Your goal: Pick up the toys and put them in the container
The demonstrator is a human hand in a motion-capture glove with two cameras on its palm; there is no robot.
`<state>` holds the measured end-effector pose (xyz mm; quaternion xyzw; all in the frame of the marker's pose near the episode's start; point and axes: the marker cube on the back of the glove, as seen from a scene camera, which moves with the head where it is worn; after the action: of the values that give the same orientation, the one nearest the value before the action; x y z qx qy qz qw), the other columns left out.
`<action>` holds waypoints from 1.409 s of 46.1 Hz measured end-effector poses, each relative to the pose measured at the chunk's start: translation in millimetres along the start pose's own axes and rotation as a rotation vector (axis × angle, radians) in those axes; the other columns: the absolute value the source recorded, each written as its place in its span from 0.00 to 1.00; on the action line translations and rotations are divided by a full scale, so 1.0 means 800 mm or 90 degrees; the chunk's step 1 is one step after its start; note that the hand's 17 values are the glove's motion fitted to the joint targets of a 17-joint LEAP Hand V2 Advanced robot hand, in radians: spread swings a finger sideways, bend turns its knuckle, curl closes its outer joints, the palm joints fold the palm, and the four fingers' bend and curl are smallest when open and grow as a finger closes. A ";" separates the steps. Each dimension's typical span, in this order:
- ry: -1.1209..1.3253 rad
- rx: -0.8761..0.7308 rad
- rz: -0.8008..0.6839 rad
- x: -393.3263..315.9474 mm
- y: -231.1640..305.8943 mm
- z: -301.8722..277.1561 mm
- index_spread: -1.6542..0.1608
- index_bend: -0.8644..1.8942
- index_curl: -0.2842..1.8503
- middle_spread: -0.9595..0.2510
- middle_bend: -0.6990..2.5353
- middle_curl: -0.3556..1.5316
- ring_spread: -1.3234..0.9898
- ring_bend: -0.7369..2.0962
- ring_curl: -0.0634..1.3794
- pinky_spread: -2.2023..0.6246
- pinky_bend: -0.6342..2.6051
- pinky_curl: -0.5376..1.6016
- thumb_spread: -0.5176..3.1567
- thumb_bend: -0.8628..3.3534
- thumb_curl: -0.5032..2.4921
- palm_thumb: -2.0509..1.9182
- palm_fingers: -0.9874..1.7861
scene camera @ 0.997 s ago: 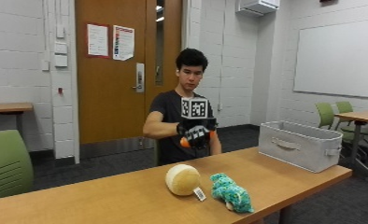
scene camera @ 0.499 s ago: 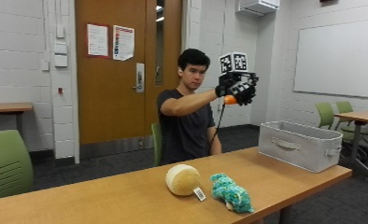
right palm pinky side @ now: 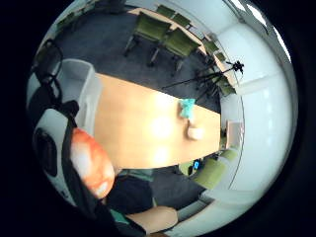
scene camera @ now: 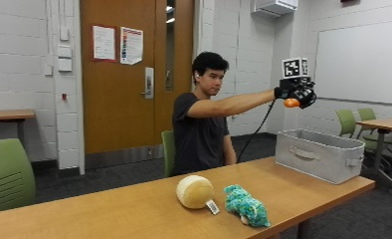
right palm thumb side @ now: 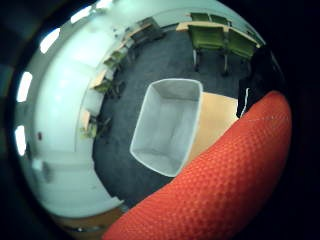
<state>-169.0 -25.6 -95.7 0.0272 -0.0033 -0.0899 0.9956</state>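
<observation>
Orange toy (scene camera: 291, 103) is grasped in the gloved right hand (scene camera: 298, 92), raised above the grey container (scene camera: 318, 161). Two more toys, cream (scene camera: 195, 191) and teal (scene camera: 246, 205), lie on the tabletop (scene camera: 103, 214) well below the hand.

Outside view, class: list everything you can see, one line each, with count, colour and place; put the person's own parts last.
Ball: one, orange, in the gloved grip, above the bin.
Bin: one, grey, on the table's right end.
Round toy: one, cream, on the table.
Plush toy: one, teal, beside the round toy.
Table: one, wooden, in front.
Chairs: several, green, around the room.
Door: one, brown, behind.
Whiteboard: one, white, right wall.
Right hand: black glove, raised, holding the ball.
</observation>
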 end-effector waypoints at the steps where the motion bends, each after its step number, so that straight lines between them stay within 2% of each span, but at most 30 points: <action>1: 0.000 -0.002 -0.018 -0.015 -0.003 0.003 0.62 0.37 0.77 0.40 0.42 0.56 0.36 0.60 0.41 0.61 0.44 0.43 0.33 0.26 0.48 0.68 0.74; 4: -0.010 -0.005 -0.083 -0.052 -0.008 0.008 0.62 0.37 0.77 0.40 0.42 0.56 0.36 0.61 0.41 0.61 0.44 0.43 0.33 0.26 0.49 0.69 0.74; 8: -0.040 -0.010 -0.256 -0.090 -0.007 0.015 0.62 0.37 0.77 0.40 0.41 0.57 0.36 0.61 0.41 0.61 0.44 0.42 0.33 0.26 0.50 0.68 0.74; 9: -0.039 -0.011 -0.269 -0.091 -0.011 0.017 0.62 0.37 0.77 0.40 0.41 0.57 0.36 0.61 0.41 0.61 0.44 0.42 0.33 0.25 0.50 0.68 0.74; 14: -0.071 -0.020 -0.115 -0.040 -0.062 0.028 0.62 0.37 0.78 0.39 0.41 0.57 0.36 0.61 0.41 0.61 0.44 0.42 0.33 0.25 0.51 0.68 0.74; 16: -0.093 -0.023 -0.089 -0.047 -0.069 0.030 0.62 0.37 0.78 0.39 0.41 0.57 0.36 0.61 0.41 0.61 0.44 0.42 0.33 0.25 0.51 0.68 0.74; 24: 0.031 -0.018 -0.190 -0.062 -0.073 0.057 0.61 0.37 0.78 0.38 0.41 0.58 0.37 0.62 0.41 0.61 0.44 0.42 0.33 0.25 0.53 0.68 0.74; 28: -0.025 -0.033 -0.154 -0.096 -0.073 0.063 0.61 0.37 0.78 0.38 0.40 0.59 0.37 0.62 0.41 0.61 0.44 0.42 0.33 0.25 0.53 0.68 0.74; 35: 0.041 -0.098 -0.106 -0.091 -0.077 0.088 0.61 0.37 0.79 0.38 0.40 0.60 0.37 0.62 0.41 0.61 0.44 0.42 0.33 0.25 0.54 0.68 0.74; 39: -0.041 -0.157 -0.107 -0.103 -0.073 0.091 0.61 0.36 0.79 0.38 0.40 0.60 0.37 0.62 0.40 0.61 0.44 0.42 0.33 0.25 0.55 0.68 0.73; 42: -0.020 -0.157 -0.120 -0.091 -0.075 0.098 0.62 0.31 0.76 0.39 0.39 0.60 0.37 0.62 0.41 0.63 0.46 0.44 0.36 0.22 0.53 0.64 0.62; 43: 0.003 -0.150 -0.133 -0.080 -0.076 0.100 0.63 0.28 0.74 0.41 0.38 0.59 0.38 0.60 0.40 0.65 0.45 0.43 0.39 0.19 0.50 0.58 0.50; 44: 0.022 -0.142 -0.143 -0.069 -0.077 0.102 0.64 0.24 0.71 0.50 0.32 0.57 0.42 0.54 0.39 0.67 0.49 0.47 0.37 0.15 0.47 0.51 0.26; 45: 0.035 -0.136 -0.148 -0.059 -0.077 0.102 0.65 0.25 0.69 0.53 0.32 0.58 0.44 0.54 0.42 0.68 0.51 0.49 0.38 0.15 0.46 0.50 0.25; 48: 0.038 -0.126 -0.136 -0.041 -0.077 0.100 0.67 0.26 0.63 0.59 0.31 0.55 0.46 0.51 0.37 0.70 0.52 0.46 0.39 0.17 0.43 0.48 0.27; 52: -0.042 -0.124 -0.140 -0.052 -0.062 0.086 0.70 0.28 0.56 0.65 0.31 0.53 0.48 0.49 0.31 0.72 0.51 0.44 0.41 0.18 0.40 0.49 0.28; 56: -0.021 -0.118 -0.188 -0.096 -0.031 0.079 0.73 0.30 0.50 0.69 0.31 0.52 0.49 0.49 0.30 0.73 0.51 0.44 0.42 0.18 0.37 0.49 0.28; 59: 0.012 -0.105 -0.243 -0.066 -0.019 0.074 0.74 0.32 0.47 0.70 0.31 0.51 0.50 0.48 0.29 0.74 0.49 0.43 0.43 0.18 0.35 0.49 0.29; 65: 0.026 -0.068 -0.123 0.027 -0.022 0.059 0.75 0.34 0.42 0.71 0.31 0.50 0.50 0.47 0.29 0.75 0.47 0.42 0.44 0.19 0.32 0.49 0.30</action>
<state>-151.2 -49.4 -49.3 -0.0238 0.0245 -0.1847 0.9822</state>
